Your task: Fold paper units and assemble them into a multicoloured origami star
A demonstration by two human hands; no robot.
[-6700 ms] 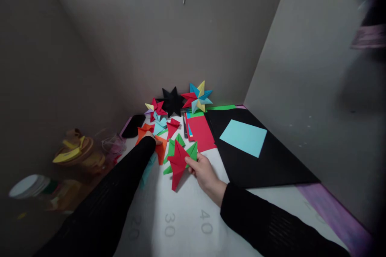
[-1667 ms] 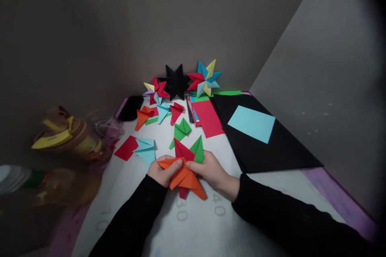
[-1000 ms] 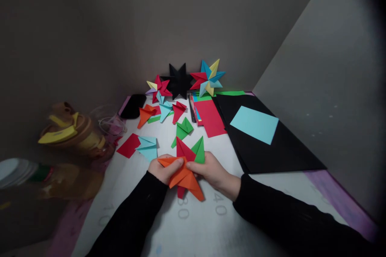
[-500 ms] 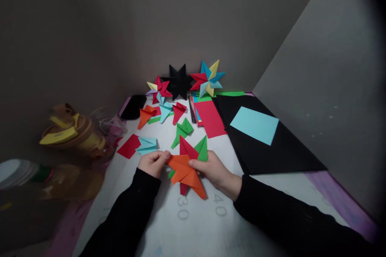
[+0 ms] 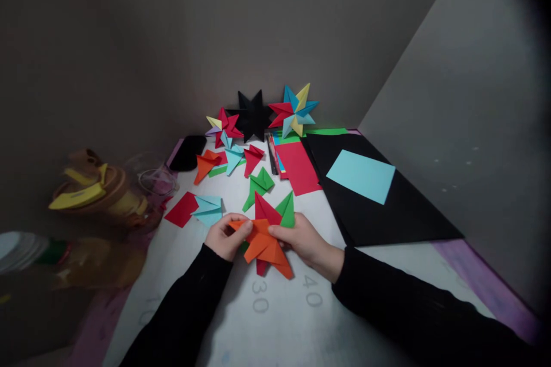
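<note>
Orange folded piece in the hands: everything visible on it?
The orange folded piece looks like creased matte paper with pointed flaps, one aimed lower right. It overlaps a red piece and a green piece above the white mat. The left grip pinches its left point; the right grip holds its right edge.

10; 30; 40 on mat

Left arm, black-sleeved, slants in from near left, cuff reaching base of hand. Left hand in pinch: left thumb on top, pointing right and far, forefinger bent just beyond it. Right arm, same black, lies flatter from near right, right wrist bare past cuff. Right hand grips firm, right thumb pointing left, other fingers tucked from sight. Thumbs near, tips apart!
</note>
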